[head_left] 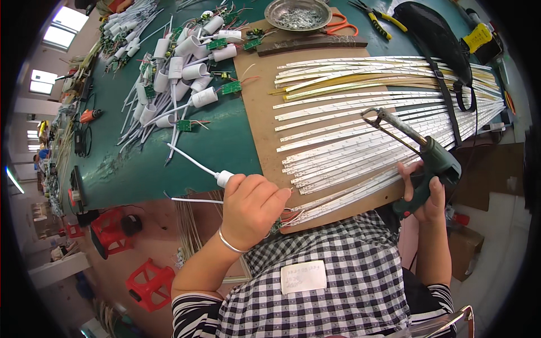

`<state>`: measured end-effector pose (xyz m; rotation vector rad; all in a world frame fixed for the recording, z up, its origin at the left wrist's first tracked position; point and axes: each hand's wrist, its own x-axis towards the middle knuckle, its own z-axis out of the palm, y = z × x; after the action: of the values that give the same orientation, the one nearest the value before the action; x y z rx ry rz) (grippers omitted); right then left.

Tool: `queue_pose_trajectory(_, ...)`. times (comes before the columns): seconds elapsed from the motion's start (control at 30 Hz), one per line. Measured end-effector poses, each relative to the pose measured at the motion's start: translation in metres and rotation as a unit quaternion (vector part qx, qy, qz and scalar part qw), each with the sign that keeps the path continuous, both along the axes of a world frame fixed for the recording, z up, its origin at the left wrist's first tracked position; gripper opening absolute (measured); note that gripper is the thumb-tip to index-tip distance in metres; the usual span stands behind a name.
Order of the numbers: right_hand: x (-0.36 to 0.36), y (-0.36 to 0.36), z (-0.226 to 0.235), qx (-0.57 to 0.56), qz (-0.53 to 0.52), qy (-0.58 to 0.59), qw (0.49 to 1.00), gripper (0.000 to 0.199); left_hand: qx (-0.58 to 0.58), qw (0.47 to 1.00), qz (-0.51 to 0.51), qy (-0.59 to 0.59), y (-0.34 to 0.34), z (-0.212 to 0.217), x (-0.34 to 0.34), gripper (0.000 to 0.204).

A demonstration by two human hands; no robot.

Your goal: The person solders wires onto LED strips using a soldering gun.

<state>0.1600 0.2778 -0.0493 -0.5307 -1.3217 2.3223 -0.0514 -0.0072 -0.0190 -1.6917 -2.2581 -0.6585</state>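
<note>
Your left hand (251, 203) is closed in a tight grip on a white tube cap (224, 178) with a white cable, just off the near left corner of the brown board (253, 101). Your right hand (424, 194) is wrapped around the green soldering gun (434, 163), its tip over the white strips (383, 112) lying across that board on the green worktop (225, 146).
</note>
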Motion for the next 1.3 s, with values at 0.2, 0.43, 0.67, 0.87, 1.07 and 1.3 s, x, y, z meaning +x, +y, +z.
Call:
queue_pose_trajectory(0.2, 0.001, -0.009, 0.006, 0.049, -0.024, -0.019, 0.998, 0.075, -0.015, 0.996, -0.067, -0.06, 0.005, 0.001, -0.005, 0.02)
queue_pose_trajectory(0.43, -0.011, -0.044, 0.036, 0.026, 0.022, 0.001, 0.999, 0.079, -0.007, 0.996, -0.064, -0.068, 0.003, -0.003, 0.005, 0.021)
queue_pose_trajectory(0.67, 0.03, -0.049, 0.025, 0.164, 0.148, -0.034, 0.975, 0.058, 0.004, 0.995, -0.077, -0.07, 0.009, 0.0, 0.0, 0.024)
queue_pose_trajectory(0.87, 0.043, -0.051, 0.038, 0.265, 0.228, -0.111, 0.93, 0.053, -0.009, 0.994, -0.083, -0.072, 0.007, -0.005, 0.0, 0.023)
queue_pose_trajectory(1.07, 0.048, -0.057, 0.007, 0.28, 0.232, -0.068, 0.929, 0.041, -0.004, 0.994, -0.084, -0.071, 0.008, -0.006, 0.0, 0.021)
queue_pose_trajectory(1.3, 0.037, -0.063, 0.021, 0.417, 0.2, -0.093, 0.882, 0.043, 0.003, 0.993, -0.084, -0.084, 0.007, -0.008, 0.0, 0.021)
